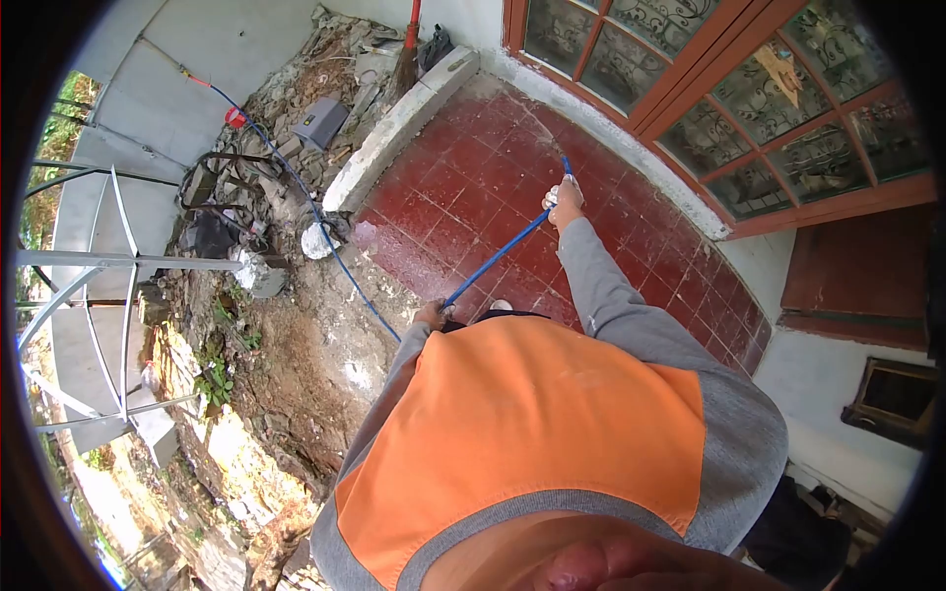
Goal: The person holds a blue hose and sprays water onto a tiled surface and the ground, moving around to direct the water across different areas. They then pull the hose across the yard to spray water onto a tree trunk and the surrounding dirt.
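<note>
Held a thin, smooth blue hose (498, 254) taut and straight between 2 hands above a floor (463, 177) of square, dark red tiles, glossy and wet in patches. Stretched the right hand (564, 202) forward from a grey knit sleeve, fingers curled shut round the hose just below its tip. Clasped the same hose lower down with the left hand (431, 315), fist closed round it, close to the orange front of the top. Trailed onward from that left hand in a long curve over bare, crumbly earth and past a pale, rough concrete kerb (394, 128) edging the tiles. Lay beyond the kerb: jagged grey rubble (325, 69), a flat grey box (320, 123) and a broom (409, 49) with a red handle, leaning at the wall. Stood to the right a reddish wooden window frame (690, 89) with patterned, frosted panes; to the left, thin metal railings (108, 266).
</note>
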Demonstrator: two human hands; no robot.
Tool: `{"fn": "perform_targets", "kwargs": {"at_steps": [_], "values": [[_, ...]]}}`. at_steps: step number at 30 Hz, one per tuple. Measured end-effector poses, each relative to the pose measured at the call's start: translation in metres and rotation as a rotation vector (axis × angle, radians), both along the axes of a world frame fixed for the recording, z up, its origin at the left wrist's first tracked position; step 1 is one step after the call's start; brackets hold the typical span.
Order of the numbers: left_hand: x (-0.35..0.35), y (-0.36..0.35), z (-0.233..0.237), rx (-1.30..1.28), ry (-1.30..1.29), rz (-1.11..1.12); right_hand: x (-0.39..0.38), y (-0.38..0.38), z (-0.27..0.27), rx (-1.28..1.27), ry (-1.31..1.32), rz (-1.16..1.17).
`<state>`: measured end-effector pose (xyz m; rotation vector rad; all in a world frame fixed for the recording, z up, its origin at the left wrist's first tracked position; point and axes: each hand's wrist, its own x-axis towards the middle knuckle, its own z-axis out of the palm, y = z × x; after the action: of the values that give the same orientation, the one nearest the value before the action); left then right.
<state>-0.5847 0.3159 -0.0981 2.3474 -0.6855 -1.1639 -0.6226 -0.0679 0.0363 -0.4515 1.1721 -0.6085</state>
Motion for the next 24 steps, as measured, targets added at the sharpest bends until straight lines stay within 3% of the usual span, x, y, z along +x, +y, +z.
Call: {"fn": "perform_targets", "kwargs": {"at_steps": [4,8,9,10,11,12,14,15,19,21,24], "values": [[-0.002,-0.005,-0.013,-0.156,0.147,-0.013,-0.007,0.005,0.006,-0.016,0.000,0.017],[0.031,-0.088,-0.017,-0.352,0.383,-0.093,-0.013,0.023,0.011,-0.101,-0.059,0.064],[0.056,-0.120,-0.063,-0.545,0.730,-0.033,-0.015,0.031,0.018,-0.124,-0.078,0.062],[0.068,-0.161,-0.030,-0.577,0.848,0.021,-0.017,0.040,0.023,-0.132,-0.078,0.062],[0.071,-0.207,0.008,-0.516,0.683,0.079,-0.019,0.048,0.028,-0.141,-0.080,0.062],[0.076,-0.238,0.092,-0.404,0.673,0.033,-0.022,0.055,0.032,-0.145,-0.095,0.063],[0.080,-0.298,0.130,-0.463,0.887,0.292,-0.026,0.067,0.037,-0.162,-0.070,0.062],[0.081,-0.320,0.140,-0.488,1.036,0.406,-0.028,0.073,0.041,-0.173,-0.055,0.060],[0.063,-0.376,0.141,-0.369,0.968,0.365,-0.039,0.080,0.053,-0.144,-0.048,0.004],[0.050,-0.385,0.130,-0.392,0.998,0.557,-0.043,0.079,0.054,-0.155,-0.057,0.008],[0.031,-0.377,0.128,-0.360,1.043,0.575,-0.045,0.076,0.057,-0.062,-0.042,-0.033]]}}
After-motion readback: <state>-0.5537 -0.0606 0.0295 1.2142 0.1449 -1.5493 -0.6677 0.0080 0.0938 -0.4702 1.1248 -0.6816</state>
